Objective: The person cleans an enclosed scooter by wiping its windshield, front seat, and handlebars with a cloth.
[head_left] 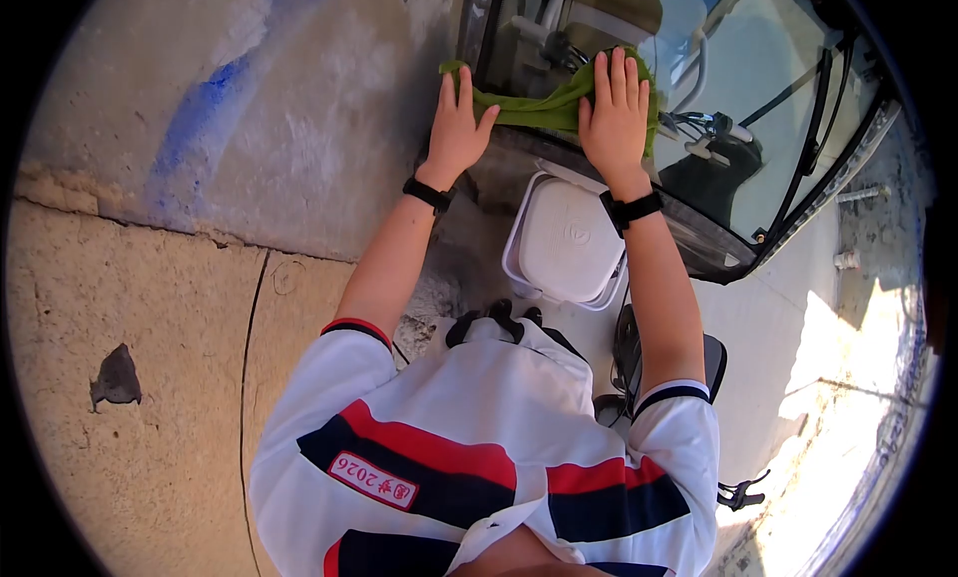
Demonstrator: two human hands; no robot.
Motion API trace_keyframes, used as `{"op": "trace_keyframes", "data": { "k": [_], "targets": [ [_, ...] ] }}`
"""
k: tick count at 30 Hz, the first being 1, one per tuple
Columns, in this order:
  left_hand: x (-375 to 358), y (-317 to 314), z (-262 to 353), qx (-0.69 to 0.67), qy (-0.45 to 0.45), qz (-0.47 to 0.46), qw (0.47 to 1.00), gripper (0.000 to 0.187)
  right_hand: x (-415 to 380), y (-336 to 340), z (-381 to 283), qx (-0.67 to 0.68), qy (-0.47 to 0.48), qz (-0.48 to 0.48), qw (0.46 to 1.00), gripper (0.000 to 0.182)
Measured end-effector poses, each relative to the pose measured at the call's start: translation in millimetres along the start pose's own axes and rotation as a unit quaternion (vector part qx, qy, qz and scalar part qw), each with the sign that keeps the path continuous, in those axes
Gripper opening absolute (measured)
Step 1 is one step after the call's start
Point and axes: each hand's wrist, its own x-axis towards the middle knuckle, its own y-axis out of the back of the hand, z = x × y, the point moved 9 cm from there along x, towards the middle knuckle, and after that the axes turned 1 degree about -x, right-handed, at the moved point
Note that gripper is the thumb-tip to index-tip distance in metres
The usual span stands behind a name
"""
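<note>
A green cloth (544, 108) lies stretched along the lower edge of a vehicle's glass pane (718, 168). My right hand (616, 113) presses flat on the wide end of the cloth, its fingers extended upward on it. At the narrow end, my left hand (460, 128) rests with its fingers apart and its fingertips on the cloth near the frame's corner. Both wrists wear black bands. Behind the glass, handlebars and a seat show.
Below the vehicle's edge stands a white lidded bin (571, 240). A concrete wall (299, 108) with a blue paint mark rises at the left. A black object (715, 362) is beside my right arm. A wiper arm (820, 108) crosses the glass at the right.
</note>
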Motion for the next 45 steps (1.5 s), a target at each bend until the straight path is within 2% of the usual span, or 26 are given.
{"op": "trace_keyframes", "data": {
  "k": [10,14,22,34,38,39,45],
  "targets": [
    [-52.9,-8.4,-15.4,-0.047,0.038,-0.015,0.998,0.076,-34.2,-2.5,0.2,0.006,0.003,-0.026,1.000,0.066],
    [-54.0,-10.0,-13.5,-0.045,0.021,-0.001,0.999,0.071,-40.1,-2.8,5.4,-0.008,0.009,-0.036,0.999,0.067],
    [-9.1,-8.6,10.8,0.015,-0.044,0.028,0.999,0.068,-36.3,12.3,35.3,-0.030,-0.005,-0.034,0.999,0.071],
    [47.1,-34.3,92.2,0.035,-0.131,-0.004,0.991,0.069,-44.1,52.5,105.1,-0.064,-0.075,0.034,0.995,0.073],
    [71.9,-30.4,107.7,0.018,-0.156,0.036,0.987,0.080,-50.0,57.2,114.6,-0.061,-0.089,0.031,0.994,0.072],
    [75.9,-32.3,105.2,0.002,-0.147,0.030,0.989,0.086,-50.9,57.0,114.7,-0.059,-0.091,0.030,0.994,0.072],
    [52.0,-53.4,82.4,0.039,-0.066,0.018,0.997,0.087,-58.0,47.1,114.4,-0.071,-0.102,0.025,0.992,0.072]
  ]
}}
